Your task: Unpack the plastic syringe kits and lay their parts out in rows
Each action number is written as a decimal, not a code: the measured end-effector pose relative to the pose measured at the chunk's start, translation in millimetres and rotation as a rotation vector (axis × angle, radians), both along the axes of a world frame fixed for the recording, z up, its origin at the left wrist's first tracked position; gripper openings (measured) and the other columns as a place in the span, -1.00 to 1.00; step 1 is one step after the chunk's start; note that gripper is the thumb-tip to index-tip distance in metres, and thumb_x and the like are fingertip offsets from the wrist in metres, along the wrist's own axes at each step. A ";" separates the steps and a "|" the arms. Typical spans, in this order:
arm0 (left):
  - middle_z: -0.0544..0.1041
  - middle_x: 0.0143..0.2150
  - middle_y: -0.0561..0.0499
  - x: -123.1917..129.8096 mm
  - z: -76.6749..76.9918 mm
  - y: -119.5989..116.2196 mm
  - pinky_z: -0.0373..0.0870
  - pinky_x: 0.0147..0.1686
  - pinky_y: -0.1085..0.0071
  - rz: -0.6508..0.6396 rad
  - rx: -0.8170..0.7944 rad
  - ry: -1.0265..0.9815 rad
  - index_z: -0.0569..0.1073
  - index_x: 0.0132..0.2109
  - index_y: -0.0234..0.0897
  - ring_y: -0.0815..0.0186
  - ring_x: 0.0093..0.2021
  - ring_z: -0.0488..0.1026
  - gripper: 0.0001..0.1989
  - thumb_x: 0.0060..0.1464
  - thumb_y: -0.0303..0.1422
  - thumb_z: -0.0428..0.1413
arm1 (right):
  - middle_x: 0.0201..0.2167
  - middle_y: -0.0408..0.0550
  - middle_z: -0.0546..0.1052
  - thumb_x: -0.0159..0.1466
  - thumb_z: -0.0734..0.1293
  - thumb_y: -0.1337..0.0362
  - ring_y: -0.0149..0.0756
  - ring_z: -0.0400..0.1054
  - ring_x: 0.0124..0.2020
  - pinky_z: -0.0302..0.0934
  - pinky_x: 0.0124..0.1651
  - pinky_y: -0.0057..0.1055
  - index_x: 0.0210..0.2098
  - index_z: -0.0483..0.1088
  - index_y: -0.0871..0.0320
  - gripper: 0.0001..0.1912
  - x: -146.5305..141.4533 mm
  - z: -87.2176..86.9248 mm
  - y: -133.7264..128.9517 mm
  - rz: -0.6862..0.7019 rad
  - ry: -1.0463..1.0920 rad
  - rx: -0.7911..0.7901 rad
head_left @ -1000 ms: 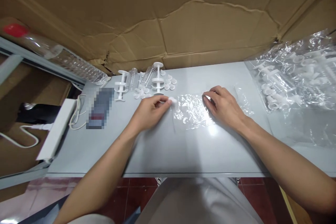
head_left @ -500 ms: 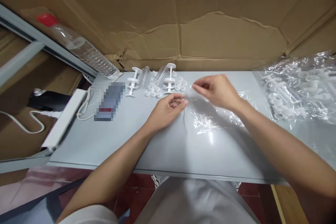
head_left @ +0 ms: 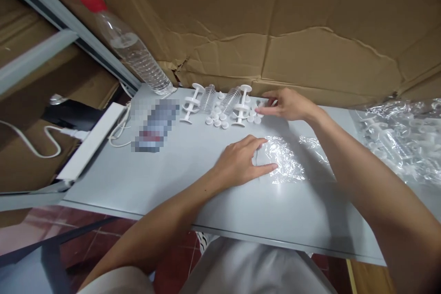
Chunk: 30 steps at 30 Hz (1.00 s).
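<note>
My left hand [head_left: 239, 161] lies low over the table, thumb and fingers spread at the left edge of a flat clear plastic bag [head_left: 284, 158]. Beyond it, my right hand [head_left: 292, 104] reaches to a small group of white round caps [head_left: 254, 117], thumb and fingers apart around them; its fingertips partly cover the caps. Left of these stand white plunger-like parts [head_left: 241, 106] with discs along a stem, and another such part [head_left: 191, 104]. Between them are ribbed clear plastic tubes [head_left: 230, 100] and more white caps [head_left: 217, 119].
A red-capped water bottle [head_left: 138, 55] leans at the back left. Nearby are a blurred-out flat object [head_left: 156, 126] and a white power strip [head_left: 93, 142] with cables. Large clear bags of white parts [head_left: 399, 142] lie at the right. Cardboard [head_left: 310, 55] walls the back.
My right hand has moved back from above the clear bag to the white caps. My left hand has come nearer, and its thumb and fingers have spread. The view has shifted.
</note>
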<state>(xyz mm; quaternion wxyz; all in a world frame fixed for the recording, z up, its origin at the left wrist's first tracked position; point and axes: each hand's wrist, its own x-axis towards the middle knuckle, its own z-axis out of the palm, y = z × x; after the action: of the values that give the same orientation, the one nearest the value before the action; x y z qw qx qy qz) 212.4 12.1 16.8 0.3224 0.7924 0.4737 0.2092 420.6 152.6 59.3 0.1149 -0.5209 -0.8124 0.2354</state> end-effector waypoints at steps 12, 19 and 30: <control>0.55 0.12 -0.14 0.3 2.0 1.7 0.45 -0.03 0.12 -0.103 -0.027 0.138 0.32 0.41 -0.15 0.05 -0.07 0.56 -0.13 0.09 0.14 0.32 | -0.10 0.04 0.63 0.11 0.56 0.02 -0.17 0.49 -0.24 0.30 -0.15 -0.30 0.09 0.58 0.15 -0.39 -17.6 -10.6 5.6 0.095 -0.181 0.022; 0.60 0.03 -0.10 1.3 -3.0 -1.8 0.47 -0.10 0.15 -0.086 -0.013 0.147 0.35 0.39 -0.18 0.08 -0.12 0.57 -0.32 0.22 -0.05 0.26 | 0.15 0.19 0.57 0.18 0.51 -0.21 0.04 0.56 -0.05 0.43 -0.03 -0.09 0.43 0.31 0.14 -0.03 24.6 4.3 -39.2 0.040 -0.189 0.103; 0.51 -0.19 0.04 -22.1 28.9 5.0 0.56 -0.25 0.35 0.114 -0.293 -0.509 0.51 0.08 -0.20 0.38 -0.39 0.54 -0.68 0.20 -0.28 0.25 | 0.31 0.16 0.50 0.45 0.27 0.42 0.10 0.38 0.36 0.30 0.40 0.22 0.35 0.40 0.13 -0.50 51.7 -48.8 -208.0 0.031 -0.180 0.487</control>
<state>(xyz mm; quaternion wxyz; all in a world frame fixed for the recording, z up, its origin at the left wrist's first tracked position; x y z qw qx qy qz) 190.3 17.0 45.7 0.5295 0.6317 0.4463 0.3485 472.3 -55.4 10.5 0.1604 -0.4843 -0.8600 -0.0126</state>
